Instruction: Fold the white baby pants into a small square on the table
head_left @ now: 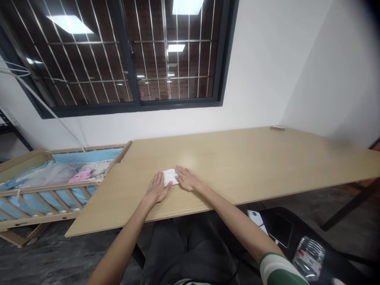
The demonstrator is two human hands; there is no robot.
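A small flat white rectangle (170, 177), perhaps a folded tissue or a soft packet, lies on the wooden table (231, 162) near its front edge. My left hand (157, 188) rests flat along the left side of it, fingers stretched out and pointing away from me, thumb reaching to its near edge. On the opposite side, my right hand (186, 178) lies flat with fingers extended, touching its right edge. Both palms face down on the tabletop. Parts of the white piece's edges are covered by my fingers, and its exact kind cannot be made out.
A wooden crib (56, 198) with blue lining and bedding adjoins the table's left. At the far back edge sits a small flat item (278, 128). A black chair (335, 265) at right bears a plastic bottle (309, 259), a dark phone-like slab (281, 229) and a white object (257, 219).
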